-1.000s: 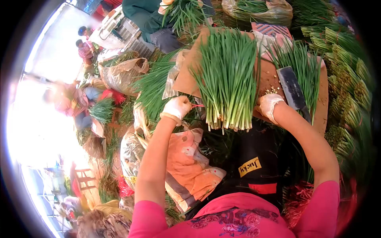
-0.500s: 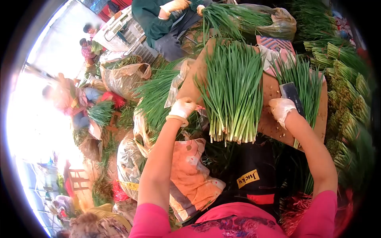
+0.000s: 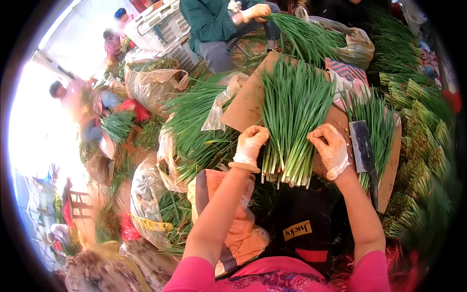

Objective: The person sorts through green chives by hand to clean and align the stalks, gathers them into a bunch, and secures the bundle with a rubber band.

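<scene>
A large bunch of green stalks point(image 3: 296, 107) lies on a brown board point(image 3: 245, 104), its pale cut ends toward my body. My left hand point(image 3: 252, 144), in a thin pale glove, is at the bunch's left side with its fingers pinched together; what they hold is hidden. On the other side, my gloved right hand point(image 3: 331, 148) has thumb and forefinger brought together beside the stalks, and anything between them is too small to tell. A cleaver point(image 3: 362, 146) with a dark handle rests over a smaller bunch point(image 3: 377, 121) to the right.
Loose stalks point(image 3: 194, 131) and a clear plastic bag point(image 3: 146, 194) are on the left. Tied bundles point(image 3: 423, 146) are stacked along the right. Beyond the board, a person in a green top point(image 3: 209, 24) holds stalks. White crates point(image 3: 158, 29) stand at the upper left.
Both hands have moved closer to the bunch's sides. The red strip seen earlier at my left fingers no longer shows clearly. The person in green has moved further into view.
</scene>
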The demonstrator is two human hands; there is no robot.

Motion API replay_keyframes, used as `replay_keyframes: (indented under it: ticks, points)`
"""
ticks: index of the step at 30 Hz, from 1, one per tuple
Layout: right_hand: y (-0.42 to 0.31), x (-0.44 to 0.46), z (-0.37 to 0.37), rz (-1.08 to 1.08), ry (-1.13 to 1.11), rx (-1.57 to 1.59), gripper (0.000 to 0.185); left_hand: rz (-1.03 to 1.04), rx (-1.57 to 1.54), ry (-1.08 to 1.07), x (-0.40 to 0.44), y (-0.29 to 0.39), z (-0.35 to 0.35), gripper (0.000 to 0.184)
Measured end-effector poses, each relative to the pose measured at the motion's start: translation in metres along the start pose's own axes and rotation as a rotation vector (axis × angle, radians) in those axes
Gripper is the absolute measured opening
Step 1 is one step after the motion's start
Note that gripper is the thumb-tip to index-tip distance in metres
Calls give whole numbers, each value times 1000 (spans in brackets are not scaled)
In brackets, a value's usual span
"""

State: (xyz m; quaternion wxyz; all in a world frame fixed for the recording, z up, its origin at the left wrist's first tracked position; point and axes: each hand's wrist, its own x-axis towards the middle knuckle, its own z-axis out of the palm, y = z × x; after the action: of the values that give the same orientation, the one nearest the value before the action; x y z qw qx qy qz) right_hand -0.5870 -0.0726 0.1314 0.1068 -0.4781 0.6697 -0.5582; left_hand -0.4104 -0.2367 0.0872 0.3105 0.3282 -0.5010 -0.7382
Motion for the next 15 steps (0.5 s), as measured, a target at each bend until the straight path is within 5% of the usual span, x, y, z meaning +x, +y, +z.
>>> replay_keyframes:
  ticks: [5,12,15]
  points:
    - [-23,38,39,-420,-82,-275,14,160,185,56,2,-12,14,13]
    - [-43,80,87,-151,-638,-521,9,159,263,67,14,-49,-6,16]
    - [-38,83,95,-272,-674,-597,10,39,253,15,7,-32,-17,15]
